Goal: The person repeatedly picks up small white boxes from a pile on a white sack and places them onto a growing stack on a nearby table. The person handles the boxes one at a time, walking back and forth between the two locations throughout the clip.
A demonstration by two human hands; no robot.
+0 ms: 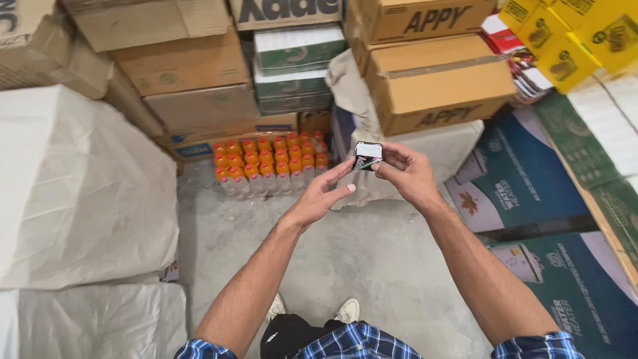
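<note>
A small black and white box (367, 155) is held up in front of me, above the concrete floor (345, 252). My right hand (407, 174) grips it from the right, thumb and fingers curled around its side. My left hand (323, 195) sits just below and to the left, palm up, with its fingertips touching the box's lower left corner. Both forearms are bare and reach out from blue plaid sleeves.
A shrink-wrapped pack of orange-capped bottles (269, 165) stands on the floor ahead. Brown cartons (435, 80) are stacked behind and right. White sacks (80, 186) crowd the left. Green printed boxes (565, 266) and yellow packets (571, 40) line the right.
</note>
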